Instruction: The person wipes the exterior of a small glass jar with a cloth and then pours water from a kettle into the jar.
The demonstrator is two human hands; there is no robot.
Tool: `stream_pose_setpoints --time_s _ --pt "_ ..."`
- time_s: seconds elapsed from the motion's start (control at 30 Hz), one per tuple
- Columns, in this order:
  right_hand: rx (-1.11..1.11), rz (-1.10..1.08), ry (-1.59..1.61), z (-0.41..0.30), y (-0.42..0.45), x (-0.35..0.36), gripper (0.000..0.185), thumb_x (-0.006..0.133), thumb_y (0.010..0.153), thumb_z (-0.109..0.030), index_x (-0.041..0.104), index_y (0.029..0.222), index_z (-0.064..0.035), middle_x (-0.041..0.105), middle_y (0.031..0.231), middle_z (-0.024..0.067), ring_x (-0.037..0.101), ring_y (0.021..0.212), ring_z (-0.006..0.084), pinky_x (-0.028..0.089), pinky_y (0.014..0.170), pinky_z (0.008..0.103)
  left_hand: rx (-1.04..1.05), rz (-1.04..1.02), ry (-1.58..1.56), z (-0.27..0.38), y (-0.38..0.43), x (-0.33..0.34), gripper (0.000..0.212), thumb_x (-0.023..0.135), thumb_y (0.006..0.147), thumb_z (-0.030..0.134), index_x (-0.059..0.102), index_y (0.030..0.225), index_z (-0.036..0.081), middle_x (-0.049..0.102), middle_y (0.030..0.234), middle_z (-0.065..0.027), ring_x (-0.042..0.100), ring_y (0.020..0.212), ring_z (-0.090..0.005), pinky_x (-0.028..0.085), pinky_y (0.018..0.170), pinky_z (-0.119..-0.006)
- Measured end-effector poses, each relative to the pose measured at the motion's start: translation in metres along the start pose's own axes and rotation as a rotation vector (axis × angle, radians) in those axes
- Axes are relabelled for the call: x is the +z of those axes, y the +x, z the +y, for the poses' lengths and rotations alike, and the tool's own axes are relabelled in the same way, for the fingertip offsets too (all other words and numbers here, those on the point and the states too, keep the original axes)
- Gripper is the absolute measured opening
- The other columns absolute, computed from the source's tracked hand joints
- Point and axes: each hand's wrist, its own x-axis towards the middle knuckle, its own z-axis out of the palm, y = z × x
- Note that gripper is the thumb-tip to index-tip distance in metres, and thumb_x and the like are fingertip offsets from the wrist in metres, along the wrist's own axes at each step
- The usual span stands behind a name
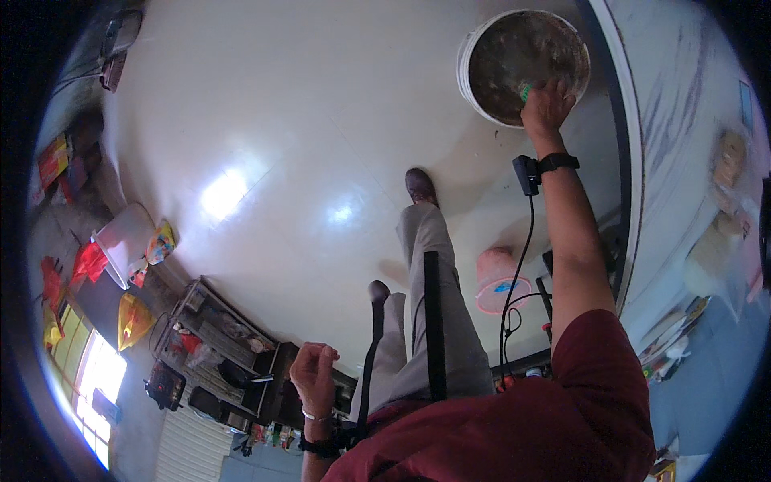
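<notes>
My right hand (547,109) reaches over the near rim of a white bucket (465,72) on the floor, its fingers above a dark, murky brown filling (512,54). A small green item (526,92) shows beside my fingers. Whether they grip it or only pass over it cannot be made out. My left hand (314,373) hangs near my hip with its fingers curled in, and no object shows in it. It is close to a dark rack that stands against the wall.
A pink plastic bucket (497,271) stands by my leg, near a black cable (523,241) running from my right wrist. A raised white-edged platform (632,120) borders the right side. To the left are a pale bin (129,238) and a metal rack (223,337) with cookware.
</notes>
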Motion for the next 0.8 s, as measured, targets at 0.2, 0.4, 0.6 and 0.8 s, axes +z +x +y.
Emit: stream_pose_setpoints --time_s 0.2,0.4,0.6,0.8 --pt "0.081 0.142 0.063 0.003 -0.013 -0.019 0.041 0.075 0.083 -0.021 0.069 0.121 -0.0062 0.061 0.129 0.0159 0.051 0.126 0.0362 0.039 0.101 0.0586 0.046 0.032 -0.001 0.013 -0.019 -0.011 0.015 0.062 0.098 0.004 0.061 0.084 -0.002 0.065 0.080 -0.0053 0.062 0.075 -0.0112 0.049 0.071 -0.025" --pt "0.636 -0.278 1.702 0.020 -0.051 -0.028 0.037 0.075 0.081 -0.027 0.064 0.110 -0.0067 0.066 0.102 0.0103 0.064 0.091 0.0253 0.053 0.073 0.0483 0.197 0.030 0.014 0.021 -0.032 -0.015 0.016 0.064 0.098 0.007 0.062 0.084 -0.001 0.065 0.078 -0.0047 0.062 0.073 -0.0111 0.050 0.070 -0.026" --pt "0.444 -0.442 2.604 0.019 -0.129 -0.060 0.036 0.074 0.083 -0.019 0.062 0.113 -0.0046 0.068 0.102 0.0103 0.067 0.088 0.0221 0.055 0.075 0.0380 0.325 -0.026 -0.026 0.021 -0.043 -0.020 0.018 0.063 0.100 0.011 0.064 0.086 0.000 0.064 0.079 -0.0047 0.063 0.075 -0.0139 0.051 0.073 -0.029" --pt "-0.150 -0.314 2.487 0.016 -0.236 -0.160 0.064 0.077 0.071 0.008 0.056 0.131 -0.0034 0.066 0.115 0.0080 0.065 0.105 0.0191 0.054 0.094 0.0366 0.539 -0.121 0.002 0.016 -0.047 -0.044 0.018 0.062 0.100 0.010 0.064 0.086 -0.001 0.066 0.079 -0.0054 0.063 0.074 -0.0124 0.052 0.071 -0.027"
